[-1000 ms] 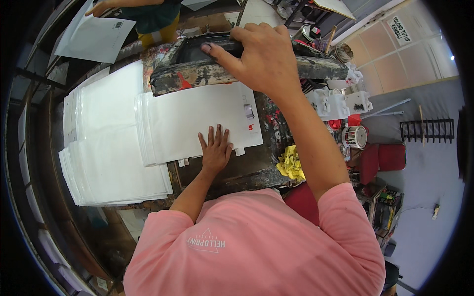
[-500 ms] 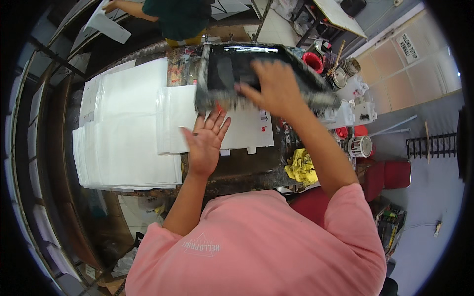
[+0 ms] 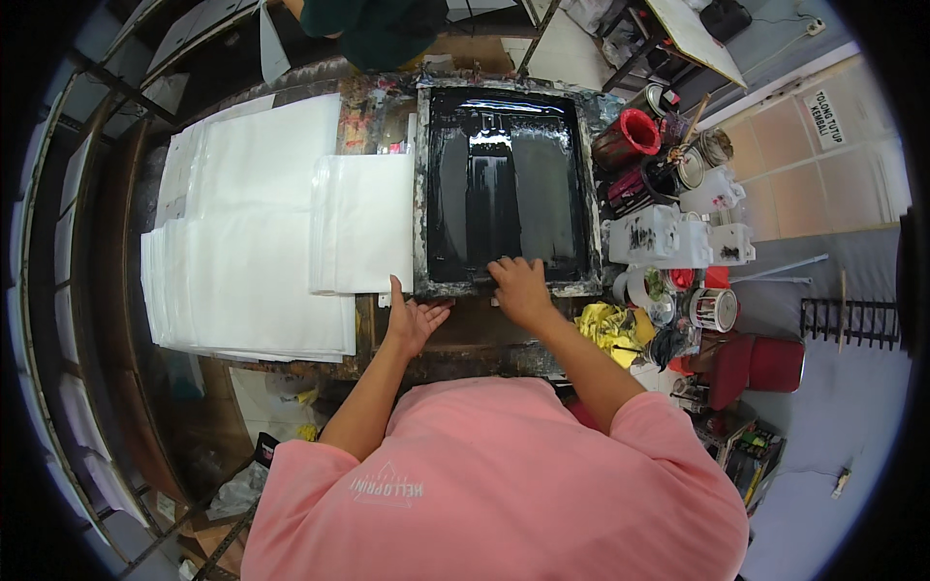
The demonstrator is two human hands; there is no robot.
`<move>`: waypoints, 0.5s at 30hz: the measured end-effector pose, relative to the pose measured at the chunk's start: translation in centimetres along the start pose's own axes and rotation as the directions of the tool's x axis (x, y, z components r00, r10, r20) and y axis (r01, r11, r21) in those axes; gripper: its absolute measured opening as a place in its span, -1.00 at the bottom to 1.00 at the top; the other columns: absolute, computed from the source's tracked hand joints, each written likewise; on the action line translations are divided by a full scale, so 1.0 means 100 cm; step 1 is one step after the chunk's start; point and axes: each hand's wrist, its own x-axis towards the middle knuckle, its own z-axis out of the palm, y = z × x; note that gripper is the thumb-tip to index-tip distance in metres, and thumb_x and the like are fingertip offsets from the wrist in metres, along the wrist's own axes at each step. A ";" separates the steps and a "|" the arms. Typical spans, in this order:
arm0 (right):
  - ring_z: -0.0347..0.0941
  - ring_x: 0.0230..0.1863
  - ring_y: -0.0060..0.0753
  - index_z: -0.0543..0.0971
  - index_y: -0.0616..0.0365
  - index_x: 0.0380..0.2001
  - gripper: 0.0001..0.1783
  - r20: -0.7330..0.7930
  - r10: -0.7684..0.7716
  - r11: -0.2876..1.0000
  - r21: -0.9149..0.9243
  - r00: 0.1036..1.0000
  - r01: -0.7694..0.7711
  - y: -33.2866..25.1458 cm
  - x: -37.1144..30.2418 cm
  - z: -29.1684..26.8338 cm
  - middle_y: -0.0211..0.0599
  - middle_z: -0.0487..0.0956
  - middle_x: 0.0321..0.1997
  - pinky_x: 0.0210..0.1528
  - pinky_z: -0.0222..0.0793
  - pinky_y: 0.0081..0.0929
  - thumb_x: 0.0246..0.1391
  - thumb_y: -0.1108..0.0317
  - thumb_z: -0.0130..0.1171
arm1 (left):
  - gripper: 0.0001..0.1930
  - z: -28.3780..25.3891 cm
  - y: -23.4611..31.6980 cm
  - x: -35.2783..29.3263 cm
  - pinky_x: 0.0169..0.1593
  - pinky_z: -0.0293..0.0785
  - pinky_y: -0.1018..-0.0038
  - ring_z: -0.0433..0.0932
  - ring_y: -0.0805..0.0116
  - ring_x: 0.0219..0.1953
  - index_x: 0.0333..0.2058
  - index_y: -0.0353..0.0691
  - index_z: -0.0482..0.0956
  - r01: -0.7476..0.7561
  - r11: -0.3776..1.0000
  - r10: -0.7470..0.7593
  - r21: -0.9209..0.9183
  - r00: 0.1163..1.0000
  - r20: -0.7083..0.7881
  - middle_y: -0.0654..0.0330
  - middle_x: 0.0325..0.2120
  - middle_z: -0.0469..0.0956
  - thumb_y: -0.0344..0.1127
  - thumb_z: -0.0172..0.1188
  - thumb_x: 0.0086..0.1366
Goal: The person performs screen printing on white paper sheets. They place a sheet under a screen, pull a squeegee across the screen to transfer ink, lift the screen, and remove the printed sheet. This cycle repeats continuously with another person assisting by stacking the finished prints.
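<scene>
A screen printing frame [image 3: 422, 194] with black ink spread over its mesh lies flat on the table in front of me. My right hand [image 3: 523, 294] is closed over the middle of its near rim, the fingertips bent inward over the ink side. Palm up and fingers stretched, my left hand [image 3: 417, 324] is just below the frame's near left corner, holding nothing I can see. Beside the frame on the left lies a small stack of white sheets [image 3: 363, 225], partly overlapping a larger stack of white sheets [image 3: 257, 203].
Ink-stained pots, including a red container [image 3: 630, 136], and white jugs [image 3: 644, 235] crowd the right side. A crumpled yellow cloth [image 3: 610, 329] lies near the right front edge. A person in a dark green shirt [image 3: 373, 29] stands across the table. Shelving [image 3: 73, 290] runs along the left.
The screen frame, tilted up before, now lies flat over the sheet that showed beneath it. My right hand has come down toward me onto the near rim; my left hand has drawn back slightly.
</scene>
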 end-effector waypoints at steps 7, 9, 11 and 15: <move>0.50 0.16 -0.17 0.61 -0.07 0.17 -0.51 -0.236 -0.047 0.998 -0.056 0.971 0.034 0.025 0.071 0.025 -0.36 0.60 0.07 0.21 0.26 0.11 0.13 0.39 0.29 | 0.33 -0.008 -0.007 0.005 0.47 0.37 0.06 0.41 -0.15 0.42 0.58 -0.42 -0.19 0.014 0.999 -0.012 0.033 0.998 -0.055 -0.30 0.42 0.29 0.77 -0.21 0.33; 0.51 0.15 -0.15 0.61 -0.06 0.14 -0.55 -0.302 -0.032 0.995 -0.096 0.953 0.003 0.043 0.120 0.023 -0.36 0.61 0.07 0.20 0.26 0.16 0.16 0.39 0.25 | 0.34 -0.001 -0.003 0.001 0.46 0.38 0.06 0.39 -0.18 0.43 0.58 -0.42 -0.26 0.024 0.999 -0.021 0.038 0.997 -0.080 -0.33 0.45 0.21 0.76 -0.21 0.34; 0.53 0.13 -0.16 0.62 -0.07 0.11 -0.61 -0.384 -0.009 0.997 -0.073 0.923 -0.021 0.066 0.169 0.014 -0.35 0.63 0.07 0.19 0.27 0.19 0.20 0.39 0.23 | 0.34 -0.003 0.002 0.002 0.46 0.40 0.06 0.38 -0.19 0.44 0.59 -0.42 -0.29 0.020 0.997 -0.018 0.078 1.000 -0.019 -0.35 0.47 0.18 0.75 -0.21 0.35; 0.53 0.19 -0.12 0.60 -0.08 0.12 -0.59 -0.219 0.026 0.997 -0.063 0.975 -0.041 0.081 0.218 -0.016 -0.33 0.63 0.09 0.19 0.31 0.20 0.19 0.36 0.27 | 0.32 -0.006 -0.003 0.002 0.43 0.43 0.08 0.43 -0.17 0.41 0.58 -0.42 -0.30 0.022 0.999 -0.019 0.037 0.997 -0.081 -0.35 0.43 0.23 0.73 -0.21 0.37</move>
